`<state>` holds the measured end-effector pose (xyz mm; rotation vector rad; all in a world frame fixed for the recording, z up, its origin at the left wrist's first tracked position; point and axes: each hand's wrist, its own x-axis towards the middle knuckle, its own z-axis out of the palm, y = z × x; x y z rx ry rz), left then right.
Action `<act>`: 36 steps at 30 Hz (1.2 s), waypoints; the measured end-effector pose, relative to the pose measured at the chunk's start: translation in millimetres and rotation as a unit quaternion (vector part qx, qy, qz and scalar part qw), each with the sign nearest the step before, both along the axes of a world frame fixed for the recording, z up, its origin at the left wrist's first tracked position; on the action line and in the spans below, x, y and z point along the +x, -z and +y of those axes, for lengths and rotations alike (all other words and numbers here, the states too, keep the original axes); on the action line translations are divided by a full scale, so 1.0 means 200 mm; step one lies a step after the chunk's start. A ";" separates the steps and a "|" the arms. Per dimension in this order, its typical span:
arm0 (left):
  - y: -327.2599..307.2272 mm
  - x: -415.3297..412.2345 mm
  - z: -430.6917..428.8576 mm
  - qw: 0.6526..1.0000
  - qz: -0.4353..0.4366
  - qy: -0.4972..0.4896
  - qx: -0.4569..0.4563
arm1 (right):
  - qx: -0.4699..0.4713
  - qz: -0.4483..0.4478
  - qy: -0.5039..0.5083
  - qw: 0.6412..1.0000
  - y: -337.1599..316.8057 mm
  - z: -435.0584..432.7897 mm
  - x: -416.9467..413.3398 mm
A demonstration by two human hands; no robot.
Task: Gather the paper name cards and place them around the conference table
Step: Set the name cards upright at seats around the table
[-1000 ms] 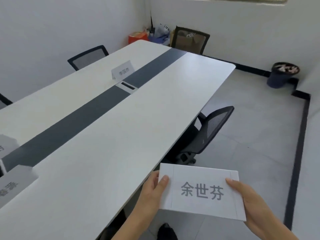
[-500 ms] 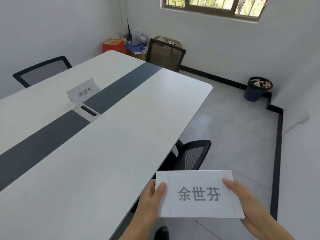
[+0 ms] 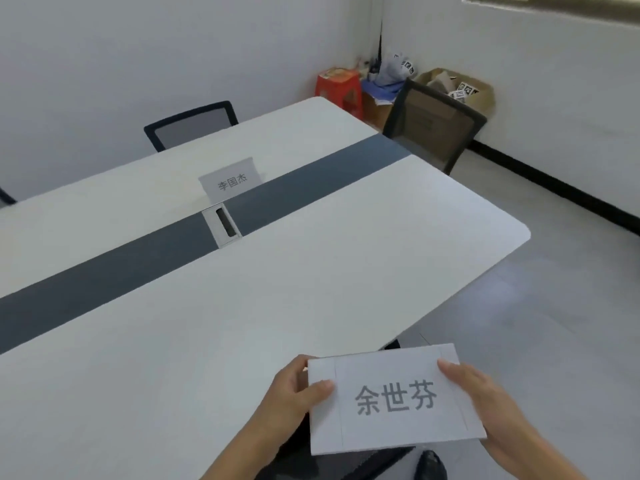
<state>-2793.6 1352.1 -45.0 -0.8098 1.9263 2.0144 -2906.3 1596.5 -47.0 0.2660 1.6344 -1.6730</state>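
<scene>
Fingers curled | left hand, right hand pinch name card ends

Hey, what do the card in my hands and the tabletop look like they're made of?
The card: thin white matte paper, judging by printed characters and fold lines. The tabletop: smooth white board, probably laminate, with a faint sheen; core hidden.
</scene>
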 end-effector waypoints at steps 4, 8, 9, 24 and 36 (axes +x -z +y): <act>-0.05 -0.20 0.04 0.994 -0.024 0.039 -0.103 | 0.004 0.026 -0.111 0.993 -0.02 0.01 -0.37; -0.12 -0.33 0.10 0.973 -0.075 0.103 -0.194 | -0.018 0.056 -0.234 0.970 -0.04 -0.10 -0.61; -0.12 -0.36 0.10 0.973 -0.085 0.105 -0.190 | -0.019 0.063 -0.263 0.963 -0.03 -0.15 -0.64; 0.14 -0.73 -0.56 0.887 -0.147 0.084 -0.429 | 0.239 0.296 -0.387 0.840 0.50 -0.87 -1.20; 0.59 -1.29 -1.21 0.808 -0.146 0.104 -0.561 | 0.456 0.459 -0.439 0.623 1.10 -1.14 -1.34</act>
